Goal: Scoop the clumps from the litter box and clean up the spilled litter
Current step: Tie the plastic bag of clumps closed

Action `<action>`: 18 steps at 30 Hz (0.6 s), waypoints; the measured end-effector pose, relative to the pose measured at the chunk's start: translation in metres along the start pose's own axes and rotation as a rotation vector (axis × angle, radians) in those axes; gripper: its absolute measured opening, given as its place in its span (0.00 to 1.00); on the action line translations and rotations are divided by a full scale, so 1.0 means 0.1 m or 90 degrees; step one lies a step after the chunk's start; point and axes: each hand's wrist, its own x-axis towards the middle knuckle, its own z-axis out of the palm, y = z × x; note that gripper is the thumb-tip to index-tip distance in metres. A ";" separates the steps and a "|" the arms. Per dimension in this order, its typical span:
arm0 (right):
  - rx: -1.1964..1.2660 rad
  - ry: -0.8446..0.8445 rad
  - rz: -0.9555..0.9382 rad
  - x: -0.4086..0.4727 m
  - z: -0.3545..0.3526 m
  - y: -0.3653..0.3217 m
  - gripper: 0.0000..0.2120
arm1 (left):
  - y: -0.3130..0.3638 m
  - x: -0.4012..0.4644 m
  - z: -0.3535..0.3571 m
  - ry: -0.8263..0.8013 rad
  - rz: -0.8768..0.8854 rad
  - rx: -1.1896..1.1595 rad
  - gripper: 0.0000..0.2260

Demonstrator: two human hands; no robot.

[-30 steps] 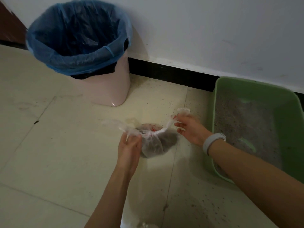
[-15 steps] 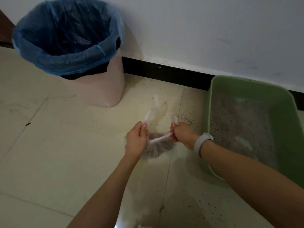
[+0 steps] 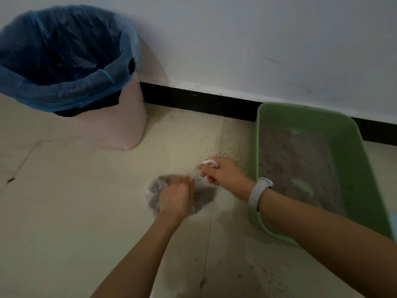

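Observation:
A small clear plastic bag [image 3: 158, 191] full of dark litter clumps lies on the tiled floor just left of the green litter box [image 3: 352, 151], which holds grey litter. My left hand [image 3: 176, 195] lies over the bag's top and grips its gathered neck. A little up and to the right, my right hand [image 3: 223, 175], with a white band on its wrist, pinches a white twisted end of the bag. Spilled litter grains [image 3: 214, 147] speckle the floor between the bag, the box and the wall, with more at the bottom right.
A pink bin [image 3: 120, 127] with a blue liner stands open against the white wall at the upper left. A black skirting board [image 3: 193, 100] runs along the wall's foot. Bare pale floor tiles spread to the left and below.
Both hands have come lower onto the bag. The loose ends that stuck up between them are drawn tight, and my left hand now covers the bag's top.

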 end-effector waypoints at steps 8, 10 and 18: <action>-0.343 -0.181 -0.048 0.01 -0.07 0.14 0.18 | -0.03 0.02 -0.10 0.018 -0.101 -0.442 0.16; -0.400 -0.169 -0.084 0.02 0.02 0.22 0.12 | -0.05 0.02 -0.15 -0.011 -0.130 -0.564 0.15; -0.412 -0.007 -0.091 0.12 0.04 0.23 0.12 | -0.14 0.03 -0.26 -0.199 -0.275 -0.999 0.11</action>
